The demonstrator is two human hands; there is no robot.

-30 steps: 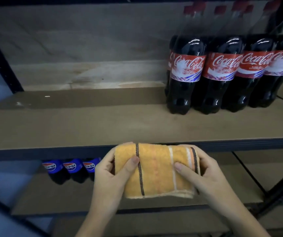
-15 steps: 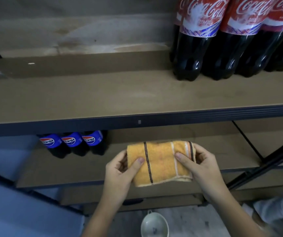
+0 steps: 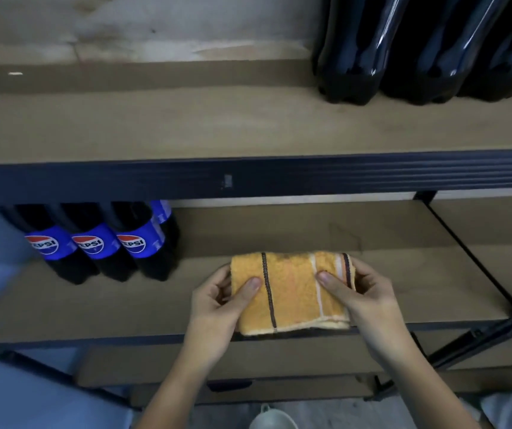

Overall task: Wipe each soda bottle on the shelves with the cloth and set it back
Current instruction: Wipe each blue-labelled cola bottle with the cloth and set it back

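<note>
The soft, light cloth [image 3: 291,292] is pinched by left hand [image 3: 219,300] and right hand [image 3: 369,297] (each grip closed at an end).

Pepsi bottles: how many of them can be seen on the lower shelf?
4. Three stand in a front row at the shelf's left end: left, middle, right. A fourth peeks from behind the right one. More may be hidden.

Three dark soda bottles [image 3: 93,246] on the lower shelf [image 3: 403,274] carry blue labels reading "PEPSI".
</note>
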